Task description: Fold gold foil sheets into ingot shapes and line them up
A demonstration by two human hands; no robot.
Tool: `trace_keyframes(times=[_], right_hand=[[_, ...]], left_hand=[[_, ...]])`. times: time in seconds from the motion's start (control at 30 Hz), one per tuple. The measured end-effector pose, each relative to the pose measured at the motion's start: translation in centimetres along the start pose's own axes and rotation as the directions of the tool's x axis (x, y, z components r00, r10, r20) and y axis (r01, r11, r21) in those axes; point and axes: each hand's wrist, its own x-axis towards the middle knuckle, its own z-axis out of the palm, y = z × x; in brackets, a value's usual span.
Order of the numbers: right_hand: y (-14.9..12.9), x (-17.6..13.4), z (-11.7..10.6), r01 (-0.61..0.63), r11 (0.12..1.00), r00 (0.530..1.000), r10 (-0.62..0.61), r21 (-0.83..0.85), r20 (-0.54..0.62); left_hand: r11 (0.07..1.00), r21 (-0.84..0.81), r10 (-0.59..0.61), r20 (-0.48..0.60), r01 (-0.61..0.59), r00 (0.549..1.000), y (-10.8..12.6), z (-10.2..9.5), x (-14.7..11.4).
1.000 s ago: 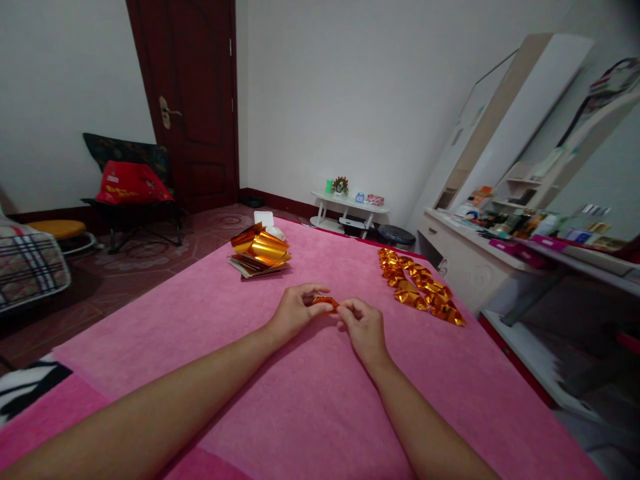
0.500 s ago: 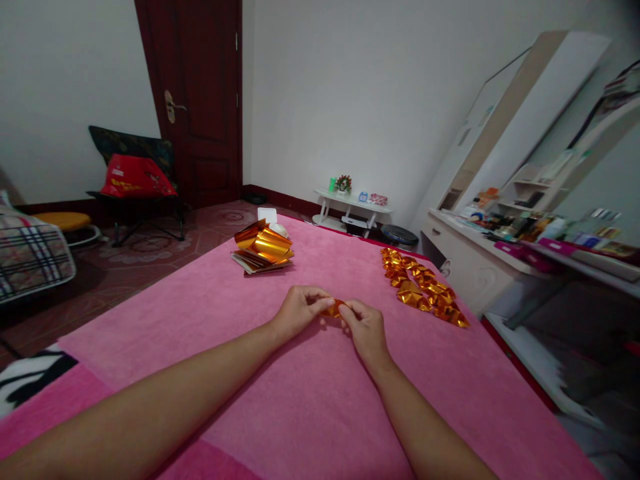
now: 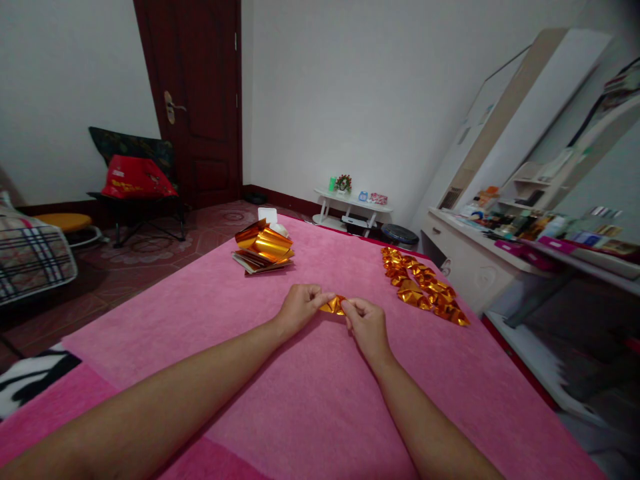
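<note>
A small folded piece of shiny gold foil paper (image 3: 333, 306) is held just above the pink bedspread (image 3: 320, 387). My left hand (image 3: 301, 309) pinches its left end between thumb and fingers, while my right hand (image 3: 367, 325) grips the right end the same way. Beyond my left hand lies a loose stack of gold foil sheets (image 3: 267, 248), its top sheets curling upward. Rows of several folded gold foil pieces (image 3: 425, 287) stretch along the right side of the bedspread. The fingertips partly cover the ends of the held piece.
Behind the stack sits a small white object (image 3: 267, 215). To the right stands a white dressing table (image 3: 480, 253) crowded with bottles. A low white shelf (image 3: 353, 200) is against the far wall, and a red bag (image 3: 137, 177) rests on a folding chair at left.
More of the folded foil piece shows between my hands, with its creased face catching the light. My thumbs have shifted slightly outward on it; the stack and rows look the same.
</note>
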Motion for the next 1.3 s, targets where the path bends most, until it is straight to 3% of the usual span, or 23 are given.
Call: trace_keyframes(times=[0.27,0.5,0.6,0.73,0.87,1.0,1.3], right_hand=[[0.1,0.0,-0.5,-0.021,0.999,0.999,0.022,0.025,-0.040],[-0.5,-0.4,0.1,0.005,1.000,0.994,-0.008,0.029,0.113],[-0.2,-0.5,0.3,0.011,1.000,0.994,-0.014,0.027,0.109],[0.3,-0.3,0.4,0.012,1.000,0.997,-0.012,0.005,0.076],[0.3,0.0,0.2,-0.023,1.000,0.999,0.023,0.000,0.038],[0.0,0.0,0.1,-0.093,0.989,0.995,0.089,0.113,0.041],[0.8,0.6,-0.2,-0.248,0.886,0.967,0.250,0.391,0.046]], left_hand=[[0.998,-0.059,0.003,0.093,0.003,0.996,0.1,0.1,-0.2],[0.997,-0.065,0.061,0.141,-0.053,0.988,0.6,0.3,-0.6],[0.997,-0.017,0.077,0.137,-0.075,0.988,1.0,0.2,-0.9],[0.999,-0.039,0.000,0.131,0.005,0.991,0.9,0.1,-0.8],[0.975,-0.184,-0.101,0.148,0.128,0.984,0.2,0.2,-0.4],[0.925,-0.325,-0.151,0.156,0.195,0.976,-0.3,0.2,-0.2],[0.926,-0.338,-0.094,0.226,0.168,0.970,-0.3,-0.4,-0.1]])
